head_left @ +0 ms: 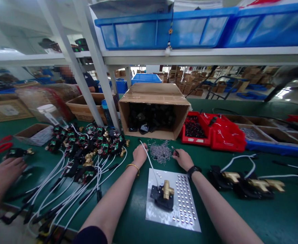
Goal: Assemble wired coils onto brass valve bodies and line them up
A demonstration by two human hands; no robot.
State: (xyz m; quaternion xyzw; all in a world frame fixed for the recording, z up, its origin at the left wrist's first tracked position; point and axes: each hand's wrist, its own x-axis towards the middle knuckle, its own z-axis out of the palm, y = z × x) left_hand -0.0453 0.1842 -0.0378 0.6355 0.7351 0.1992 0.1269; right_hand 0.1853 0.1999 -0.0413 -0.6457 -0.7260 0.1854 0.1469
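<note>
A heap of small silver screws (161, 151) lies on the green table between my two hands. My left hand (139, 156) is at the heap's left edge, fingers curled; what they hold, if anything, is hidden. A white cable (152, 166) runs close past its fingertips. On the right edge of the heap, my right hand (183, 159) is pinched around something small and dark that I cannot make out. Nearer me, a black device with a brass fitting (167, 189) rests on a pale sheet (152, 217) dotted with rows of small shiny round pieces.
Left stand several open devices (88, 142) with trailing white cables; another person's hand (6, 171) is beside them. A carton (154, 93) of black parts stands behind the screws. Red bins (196, 139) and more black devices (253, 186) are right. A shelf (189, 60) crosses above.
</note>
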